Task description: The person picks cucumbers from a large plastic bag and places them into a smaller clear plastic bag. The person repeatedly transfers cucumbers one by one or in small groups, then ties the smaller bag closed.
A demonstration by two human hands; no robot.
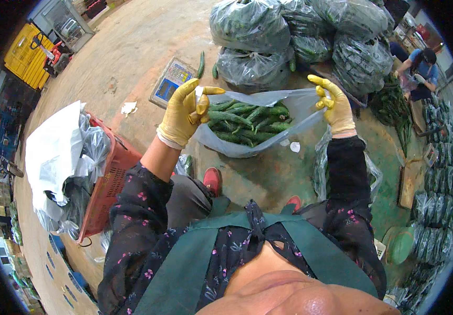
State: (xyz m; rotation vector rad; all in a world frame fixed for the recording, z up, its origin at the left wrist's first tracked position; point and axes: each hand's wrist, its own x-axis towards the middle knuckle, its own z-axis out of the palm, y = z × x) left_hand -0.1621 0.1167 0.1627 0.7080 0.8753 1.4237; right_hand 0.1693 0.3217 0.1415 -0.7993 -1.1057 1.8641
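Note:
A clear plastic bag (230, 147) of cucumbers is spread wide between my two hands. Green, bumpy cucumbers (250, 120) lie in a heap inside it. My left hand (187, 112), in a yellow glove, pinches the bag's left edge and has a small white piece between its fingers. On the other side, my right hand (330, 104), also gloved in yellow, grips the right end of the rim. Beyond my left hand a scale (173, 82) with a blue display panel rests on the floor, with loose cucumbers (201, 65) beside it.
Full plastic bags of cucumbers (250, 27) are piled ahead. A red plastic crate (110, 173) holding plastic bags and white sheeting stands at left. At far right a co-worker (423, 71) handles a bag near loose cucumbers and rows of bagged produce (441, 173). White scraps (295, 147) lie on the floor.

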